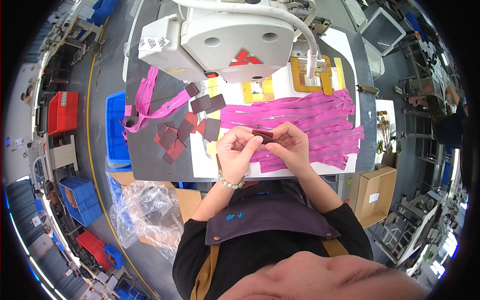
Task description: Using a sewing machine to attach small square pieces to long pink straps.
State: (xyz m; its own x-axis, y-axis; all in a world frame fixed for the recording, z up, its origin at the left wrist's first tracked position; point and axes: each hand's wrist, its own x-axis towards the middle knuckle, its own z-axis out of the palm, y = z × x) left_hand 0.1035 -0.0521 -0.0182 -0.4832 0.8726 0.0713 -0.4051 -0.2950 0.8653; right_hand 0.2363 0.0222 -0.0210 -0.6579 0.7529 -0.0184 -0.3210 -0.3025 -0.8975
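Note:
Between both hands, above the near edge of the worktable, is a small dark brown leather-like patch (263, 136) with a reddish side showing. My left hand (237, 150), with a beaded bracelet on its wrist, pinches the patch's left end. At the other end, my right hand (290, 148) grips it between thumb and fingers. Magenta zipper strips (320, 125) lie side by side beyond and to the right of my hands. Left of my hands, several loose brown and reddish patches (185, 130) are scattered in a pile. One more magenta zipper (167, 106) loops across the table's left, a dark patch at its end.
A white sewing machine head (237, 40) overhangs the table's far side. Yellow-framed clamp plates (298, 77) sit beneath it. A blue bin (116, 145) stands against the left edge. Clear plastic wrapping (147, 212) and a cardboard box (376, 195) are below table level.

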